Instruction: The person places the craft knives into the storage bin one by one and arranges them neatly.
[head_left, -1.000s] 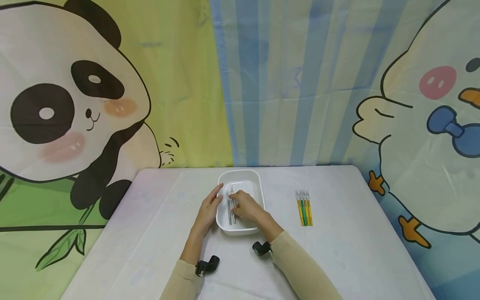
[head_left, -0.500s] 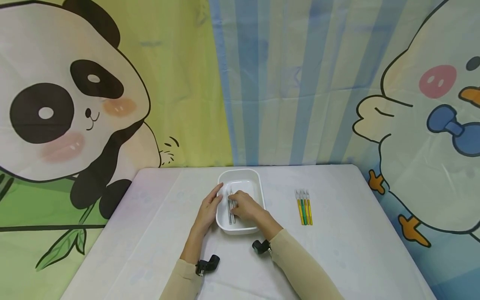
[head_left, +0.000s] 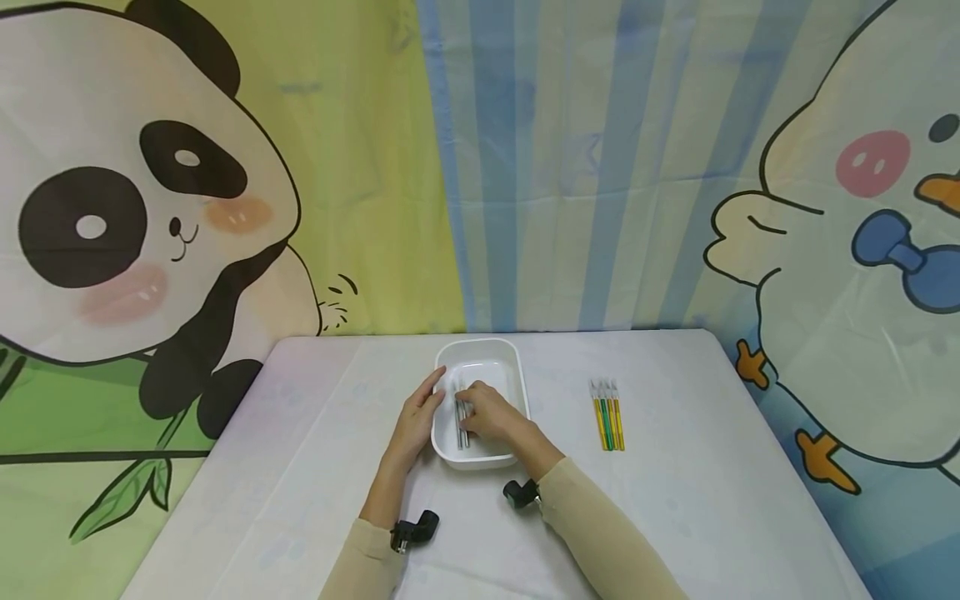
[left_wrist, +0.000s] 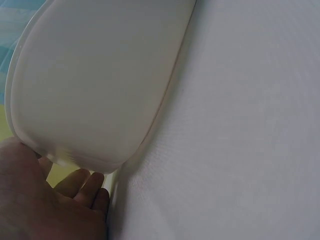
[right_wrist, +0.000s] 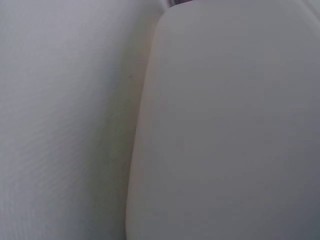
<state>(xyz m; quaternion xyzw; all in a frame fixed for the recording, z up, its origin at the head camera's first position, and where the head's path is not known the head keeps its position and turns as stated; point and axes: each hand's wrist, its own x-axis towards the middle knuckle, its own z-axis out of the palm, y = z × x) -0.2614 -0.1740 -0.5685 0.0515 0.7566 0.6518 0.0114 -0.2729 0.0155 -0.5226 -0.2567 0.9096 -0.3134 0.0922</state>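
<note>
A white rectangular tray stands on the table, with slim silver pen-like rods lying lengthwise side by side in its left part. My right hand reaches over the tray's right side, thumb and fingers pinching the rods; the fingers cover their middle part. At the left wall is my left hand, its fingers resting along the outside near the rim. In the left wrist view the left hand shows loosely bent fingers beside the tray's rounded wall. The right wrist view shows the tray's outer wall, with the hand out of sight.
To the right of the tray lies a neat row of several craft knives with yellow and green handles, tips pointing away. A white cloth covers the table. Behind it hangs a printed curtain with a panda and a duck.
The silver rods have drawn closer together, the right one shifting left with my right hand's fingers. My left hand and the tray stay in place.
</note>
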